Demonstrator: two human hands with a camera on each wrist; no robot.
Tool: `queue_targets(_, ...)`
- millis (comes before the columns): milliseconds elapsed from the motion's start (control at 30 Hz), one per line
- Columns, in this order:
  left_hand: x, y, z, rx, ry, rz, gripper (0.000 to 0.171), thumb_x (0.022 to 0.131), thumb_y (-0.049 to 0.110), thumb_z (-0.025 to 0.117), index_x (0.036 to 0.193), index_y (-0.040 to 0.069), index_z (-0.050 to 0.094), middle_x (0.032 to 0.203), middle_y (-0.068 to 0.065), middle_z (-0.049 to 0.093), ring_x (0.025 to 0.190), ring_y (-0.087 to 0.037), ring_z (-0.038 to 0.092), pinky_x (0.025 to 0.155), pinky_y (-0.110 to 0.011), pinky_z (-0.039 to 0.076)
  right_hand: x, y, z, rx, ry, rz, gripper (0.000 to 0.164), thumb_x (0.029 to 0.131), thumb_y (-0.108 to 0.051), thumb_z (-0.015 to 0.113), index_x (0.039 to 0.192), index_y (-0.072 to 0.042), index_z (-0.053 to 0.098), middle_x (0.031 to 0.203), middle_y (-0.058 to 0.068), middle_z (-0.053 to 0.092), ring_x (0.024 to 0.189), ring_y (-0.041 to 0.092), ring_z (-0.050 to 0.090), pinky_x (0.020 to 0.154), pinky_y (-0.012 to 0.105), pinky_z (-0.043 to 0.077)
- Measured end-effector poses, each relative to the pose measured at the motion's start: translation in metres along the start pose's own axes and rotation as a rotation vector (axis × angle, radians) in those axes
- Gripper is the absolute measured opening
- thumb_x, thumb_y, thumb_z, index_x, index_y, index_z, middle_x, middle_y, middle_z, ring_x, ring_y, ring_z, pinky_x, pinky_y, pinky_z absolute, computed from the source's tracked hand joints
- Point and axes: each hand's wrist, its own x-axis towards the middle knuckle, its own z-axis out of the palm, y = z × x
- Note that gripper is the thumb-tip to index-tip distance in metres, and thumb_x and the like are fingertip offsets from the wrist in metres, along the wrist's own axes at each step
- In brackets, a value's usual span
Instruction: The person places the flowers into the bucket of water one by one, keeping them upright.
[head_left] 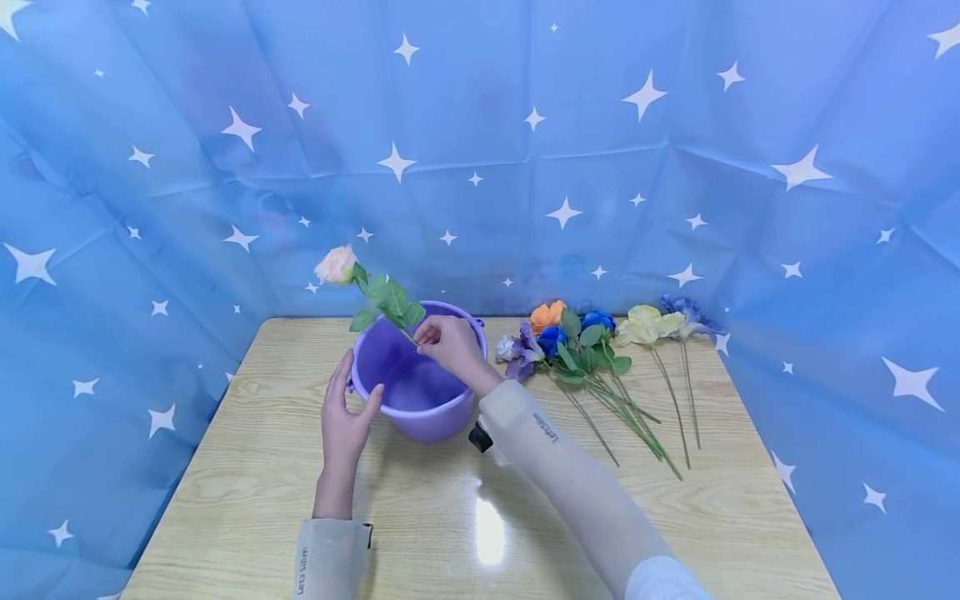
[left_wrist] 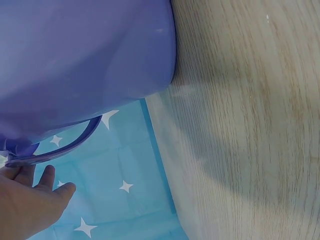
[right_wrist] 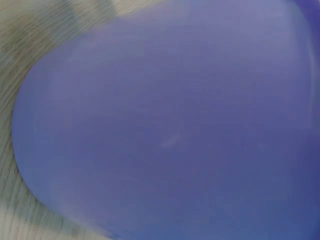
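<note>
A purple bucket point(head_left: 427, 427) stands on the wooden table. Over its opening, my right hand point(head_left: 452, 346) pinches the stem of a pale pink rose point(head_left: 337, 265), whose bloom leans up to the left past the far rim. Green leaves point(head_left: 386, 297) spread along that stem. My left hand point(head_left: 347, 417) is at the bucket's left side, thumb and fingers extended at the rim. In the left wrist view, the left fingers point(left_wrist: 47, 177) lie right by the bucket's curved handle point(left_wrist: 75, 142). The right wrist view is filled by the bucket wall point(right_wrist: 165, 120); the right hand is out of that frame.
Right of the bucket lie several artificial flowers: an orange one point(head_left: 548, 315), blue roses point(head_left: 551, 340), a purple one point(head_left: 525, 350) and a yellow one point(head_left: 648, 325), stems toward the front. A blue star-patterned cloth point(head_left: 480, 117) hangs behind the table point(head_left: 247, 467).
</note>
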Motion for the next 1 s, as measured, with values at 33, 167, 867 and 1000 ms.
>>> queue_targets(33, 0.000, 0.000, 0.000, 0.003, 0.000, -0.001, 0.071, 0.086, 0.017, 0.075, 0.150, 0.010, 0.045, 0.154, -0.014, 0.046, 0.141, -0.033, 0.045, 0.118, -0.050, 0.038, 0.001, 0.000, 0.001, -0.008, -0.006, 0.005, 0.009, 0.082, -0.002, 0.078, 0.088, -0.007, 0.074, 0.086, 0.007, 0.076, 0.080, 0.017, 0.071, 0.071, 0.020, 0.057)
queue_targets(167, 0.000, 0.000, 0.001, 0.009, -0.002, -0.005, 0.071, 0.086, 0.018, 0.075, 0.150, 0.010, 0.045, 0.154, -0.014, 0.046, 0.142, -0.033, 0.044, 0.119, -0.050, 0.037, 0.003, 0.002, 0.006, -0.048, -0.029, 0.035, 0.009, 0.081, -0.003, 0.078, 0.085, -0.010, 0.075, 0.082, 0.003, 0.076, 0.075, 0.013, 0.070, 0.070, 0.019, 0.055)
queue_targets(867, -0.001, 0.002, -0.001, 0.018, -0.001, -0.016, 0.071, 0.085, 0.018, 0.075, 0.150, 0.012, 0.046, 0.154, -0.015, 0.046, 0.140, -0.035, 0.046, 0.117, -0.054, 0.038, 0.005, 0.001, 0.012, -0.115, -0.096, 0.169, 0.013, 0.076, -0.003, 0.081, 0.081, -0.013, 0.074, 0.081, 0.000, 0.074, 0.072, 0.008, 0.065, 0.069, 0.018, 0.051)
queue_targets(1000, -0.002, 0.003, 0.000, 0.015, -0.003, -0.023, 0.071, 0.086, 0.017, 0.075, 0.150, 0.012, 0.045, 0.154, -0.015, 0.046, 0.140, -0.035, 0.046, 0.117, -0.054, 0.038, 0.004, 0.001, 0.012, -0.136, -0.096, 0.175, 0.014, 0.075, -0.004, 0.082, 0.078, -0.014, 0.072, 0.078, -0.001, 0.073, 0.069, 0.007, 0.063, 0.068, 0.018, 0.051)
